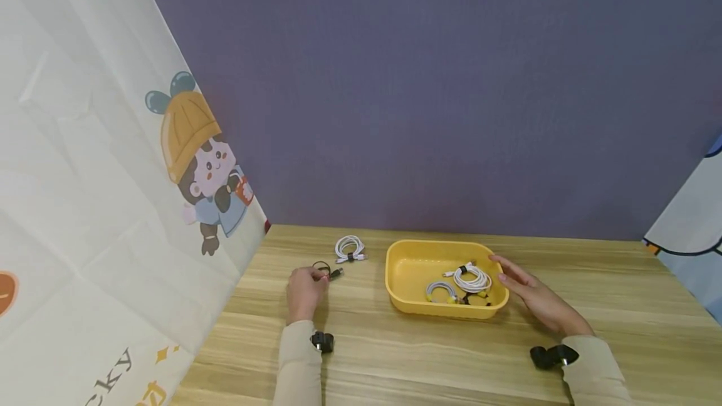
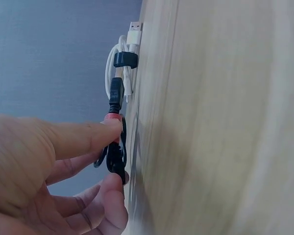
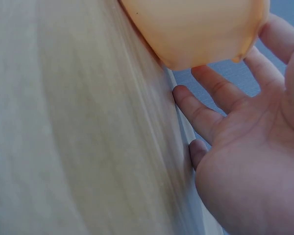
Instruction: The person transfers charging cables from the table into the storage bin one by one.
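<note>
The left hand (image 1: 305,291) pinches a black cable (image 2: 115,147) on the bench (image 1: 429,356), apparently the pickup step, while the spread right hand (image 1: 536,296) steadies the tray (image 1: 412,268); lifting it there seems next.

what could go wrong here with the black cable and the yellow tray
The left hand only pinches the black cable by its coil, so it may slip or uncoil. A white cable lies close beside it and could snag. The right hand rests with straight fingers against the yellow tray, not gripping, so a nudge might slide the tray.
</note>
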`<state>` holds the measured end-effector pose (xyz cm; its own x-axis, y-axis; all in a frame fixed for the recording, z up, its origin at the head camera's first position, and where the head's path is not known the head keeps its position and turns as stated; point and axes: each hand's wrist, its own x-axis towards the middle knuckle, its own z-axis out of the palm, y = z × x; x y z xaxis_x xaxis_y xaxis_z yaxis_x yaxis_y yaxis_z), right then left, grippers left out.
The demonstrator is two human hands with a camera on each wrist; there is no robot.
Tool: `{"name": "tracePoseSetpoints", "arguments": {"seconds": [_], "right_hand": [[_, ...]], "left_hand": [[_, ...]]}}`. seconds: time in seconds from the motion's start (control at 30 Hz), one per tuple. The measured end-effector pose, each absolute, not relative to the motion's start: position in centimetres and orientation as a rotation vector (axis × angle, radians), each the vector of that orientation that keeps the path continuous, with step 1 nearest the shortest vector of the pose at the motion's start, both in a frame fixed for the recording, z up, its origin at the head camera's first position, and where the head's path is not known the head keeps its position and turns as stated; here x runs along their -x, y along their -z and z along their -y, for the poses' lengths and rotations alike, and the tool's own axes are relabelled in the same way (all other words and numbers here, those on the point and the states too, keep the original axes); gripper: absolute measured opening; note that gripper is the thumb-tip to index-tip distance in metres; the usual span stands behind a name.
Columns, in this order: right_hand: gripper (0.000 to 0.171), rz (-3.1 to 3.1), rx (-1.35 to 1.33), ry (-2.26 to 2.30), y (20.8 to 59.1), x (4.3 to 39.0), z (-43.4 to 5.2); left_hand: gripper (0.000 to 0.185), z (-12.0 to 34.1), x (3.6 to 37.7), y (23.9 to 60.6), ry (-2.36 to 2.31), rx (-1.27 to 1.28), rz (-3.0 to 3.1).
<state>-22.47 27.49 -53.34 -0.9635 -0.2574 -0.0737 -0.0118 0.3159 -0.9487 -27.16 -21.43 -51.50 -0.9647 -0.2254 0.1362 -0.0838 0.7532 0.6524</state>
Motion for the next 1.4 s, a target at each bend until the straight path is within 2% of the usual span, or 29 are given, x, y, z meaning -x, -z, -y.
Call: {"name": "tracePoseSetpoints", "arguments": {"seconds": [0.47, 1.4], "right_hand": [[0.061, -2.373, 0.253, 1.703, 53.2, 22.4, -27.6], [0.06, -2.376, 0.263, 1.71, 53.7, 22.6, -27.6]], "left_hand": [[0.007, 20.5, 27.6, 51.3, 1.026, -0.044, 2.638], [0.009, 19.3, 27.5, 50.6, 1.092, 0.041, 2.568]]}}
